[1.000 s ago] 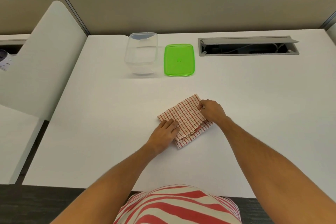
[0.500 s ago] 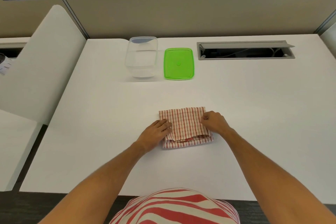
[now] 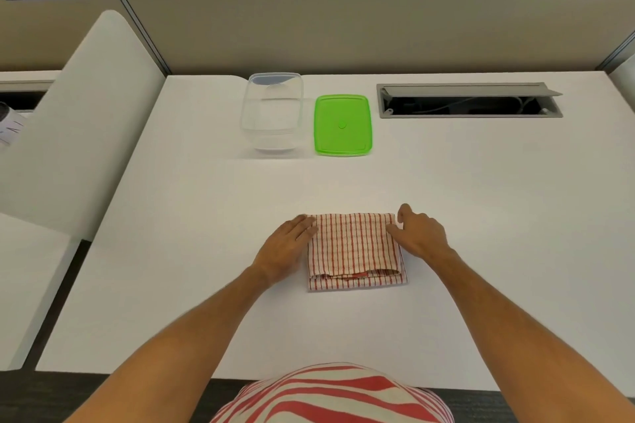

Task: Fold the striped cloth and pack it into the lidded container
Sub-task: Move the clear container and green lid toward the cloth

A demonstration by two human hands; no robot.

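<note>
Folded striped cloth (image 3: 355, 247) lies flat on the white table (image 3: 171, 251), a hand at each side edge.

The left hand (image 3: 285, 247) rests with straight fingers on the cloth's left edge; the right hand (image 3: 417, 233) rests relaxed and spread, fingertips touching the cloth's right edge. Well beyond the cloth, toward the partition, stands the clear container (image 3: 273, 112), uncovered, with the green lid (image 3: 342, 125) lying flat just to its right. Right of the lid, a grey cable hatch (image 3: 469, 100) is set into the table.
</note>
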